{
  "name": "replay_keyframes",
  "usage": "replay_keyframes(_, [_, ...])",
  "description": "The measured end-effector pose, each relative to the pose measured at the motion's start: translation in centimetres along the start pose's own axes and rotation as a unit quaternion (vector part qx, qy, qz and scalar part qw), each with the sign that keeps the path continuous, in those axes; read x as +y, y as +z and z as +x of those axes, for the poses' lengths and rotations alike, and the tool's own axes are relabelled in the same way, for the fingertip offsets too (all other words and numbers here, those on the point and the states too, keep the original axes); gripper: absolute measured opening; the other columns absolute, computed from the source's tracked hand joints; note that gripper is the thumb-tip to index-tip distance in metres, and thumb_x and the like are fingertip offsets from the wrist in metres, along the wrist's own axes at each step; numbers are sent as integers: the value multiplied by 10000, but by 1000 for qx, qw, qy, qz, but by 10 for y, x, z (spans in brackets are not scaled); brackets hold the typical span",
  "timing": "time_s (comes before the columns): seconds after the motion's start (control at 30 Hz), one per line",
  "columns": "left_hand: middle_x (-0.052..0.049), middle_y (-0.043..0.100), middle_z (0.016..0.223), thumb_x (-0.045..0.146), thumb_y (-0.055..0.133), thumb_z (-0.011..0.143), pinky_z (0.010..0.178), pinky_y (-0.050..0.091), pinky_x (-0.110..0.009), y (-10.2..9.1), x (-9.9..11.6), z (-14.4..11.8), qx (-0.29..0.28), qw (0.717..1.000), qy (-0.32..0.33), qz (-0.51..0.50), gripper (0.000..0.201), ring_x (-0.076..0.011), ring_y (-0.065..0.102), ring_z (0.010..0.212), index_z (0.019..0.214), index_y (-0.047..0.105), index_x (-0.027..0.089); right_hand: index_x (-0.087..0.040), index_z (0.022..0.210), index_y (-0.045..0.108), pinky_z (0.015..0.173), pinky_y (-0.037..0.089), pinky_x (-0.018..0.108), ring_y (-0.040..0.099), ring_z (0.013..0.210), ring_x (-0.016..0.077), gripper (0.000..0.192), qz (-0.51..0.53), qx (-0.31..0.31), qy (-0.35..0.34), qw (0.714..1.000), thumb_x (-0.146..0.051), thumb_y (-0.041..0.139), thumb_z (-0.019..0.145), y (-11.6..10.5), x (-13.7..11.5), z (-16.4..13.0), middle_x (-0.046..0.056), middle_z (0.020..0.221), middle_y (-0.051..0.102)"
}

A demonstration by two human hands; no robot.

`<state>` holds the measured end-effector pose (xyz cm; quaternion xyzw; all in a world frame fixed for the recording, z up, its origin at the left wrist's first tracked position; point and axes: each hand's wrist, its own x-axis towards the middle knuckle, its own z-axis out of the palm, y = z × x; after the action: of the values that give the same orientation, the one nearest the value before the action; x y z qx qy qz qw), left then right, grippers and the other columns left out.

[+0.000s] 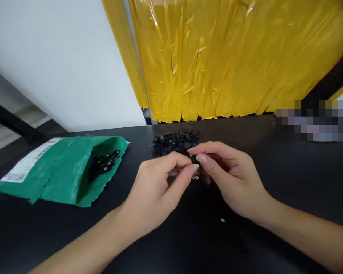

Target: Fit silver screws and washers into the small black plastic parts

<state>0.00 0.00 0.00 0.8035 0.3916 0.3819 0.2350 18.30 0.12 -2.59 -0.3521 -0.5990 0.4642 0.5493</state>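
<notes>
Between the fingertips of both hands is a small black part (pixel 193 157) with a pale ring on it; its exact kind is too small to make out. My left hand (pixel 164 182) pinches it from the left with thumb and forefinger. From the other side, my right hand (pixel 234 171) grips it the same way. Just beyond the hands lies a pile of small black pieces (pixel 171 141). Below the fingertips show small pale rings (pixel 195 177), close to the right hand's fingers.
At the left lies a torn green mailing bag (pixel 60 167), its mouth facing right, with black parts (pixel 106 163) inside. A tiny white bit (pixel 223 220) rests on the black table (pixel 171 243). Yellow plastic sheeting (pixel 217 57) hangs behind, beside a white panel (pixel 74 57).
</notes>
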Motion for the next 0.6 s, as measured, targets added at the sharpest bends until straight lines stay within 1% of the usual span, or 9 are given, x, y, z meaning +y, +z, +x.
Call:
replay_keyframes(0.07, [51,719,756,265,661,975,613,491,-148,4,-7,2,-23,997,-56,-49,144,-64,648,650,863,680,176,-310,1050,778,628,539,101,658,691,31,120,-24,3,1,1000,-263,686,991,0,6,2,-71,834,730])
replay_keyframes(0.17, [35,735,790,323,741,920,648,540,-180,8,-16,4,-36,990,-103,-84,193,-110,712,718,828,651,178,-287,1030,802,720,566,155,698,826,71,125,-53,-3,-2,999,-249,695,978,0,10,5,-37,944,743])
replay_keyframes(0.23, [30,723,763,330,764,898,650,547,-206,9,-20,5,-28,991,-105,-75,218,-127,710,707,802,642,177,-276,1009,813,770,572,195,709,895,102,116,-59,-12,1,998,-251,708,964,-1,11,7,-21,966,745])
replay_keyframes(0.33, [18,717,763,315,716,933,640,537,-232,8,-22,6,-30,994,-93,-51,177,-131,685,686,833,679,173,-271,1023,815,777,578,233,724,886,124,114,-38,-19,25,999,-267,741,937,-3,11,10,-13,953,760])
replay_keyframes(0.47, [10,720,798,310,678,955,666,540,-255,7,-22,7,-47,993,-98,-43,152,-145,695,727,879,686,179,-285,1022,829,786,577,228,723,887,121,123,-33,-32,34,998,-277,770,915,-6,11,12,-15,941,765])
replay_keyframes(0.53, [12,713,794,316,667,958,657,532,-256,6,-22,7,-51,993,-101,-41,159,-147,691,733,870,668,184,-297,1028,833,812,585,222,731,899,119,129,-9,-50,42,998,-289,776,913,-8,11,14,-16,953,783])
replay_keyframes(0.6, [19,696,770,321,653,964,625,511,-247,5,-21,7,-51,993,-99,-38,184,-141,678,723,835,641,190,-307,1049,832,815,593,213,735,864,108,140,12,-60,50,997,-297,760,929,-10,11,15,-20,922,796])
